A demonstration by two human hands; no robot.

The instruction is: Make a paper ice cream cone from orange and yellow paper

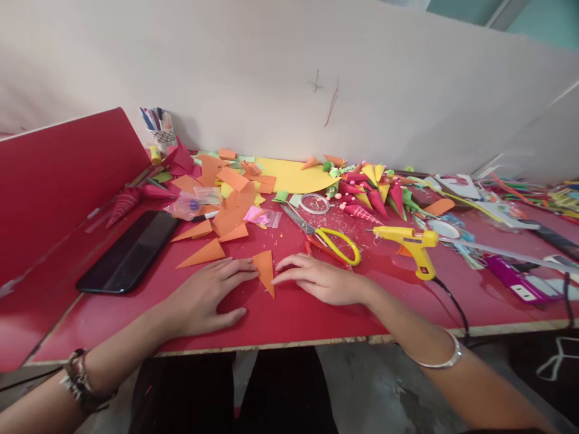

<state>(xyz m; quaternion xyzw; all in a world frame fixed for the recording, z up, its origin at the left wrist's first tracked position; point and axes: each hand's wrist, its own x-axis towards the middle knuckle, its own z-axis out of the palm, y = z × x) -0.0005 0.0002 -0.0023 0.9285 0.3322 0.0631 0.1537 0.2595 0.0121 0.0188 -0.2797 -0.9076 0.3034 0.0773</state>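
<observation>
An orange paper triangle lies on the red table between my hands, its narrow tip pointing toward me. My left hand rests on the tabletop, fingers stretched out and fingertips on the triangle's left edge. From the right, my right hand reaches in with its fingers extended, the tips at the triangle's right edge. Neither hand grips anything. Beyond my left hand lies another pointed orange paper piece. Scissors with yellow and red handles lie just past my right hand.
At the right lies a yellow glue gun with a black cord. Small paper cones crowd the back beside a yellow sheet. A black phone is at left, near a pen cup. A purple power strip sits far right.
</observation>
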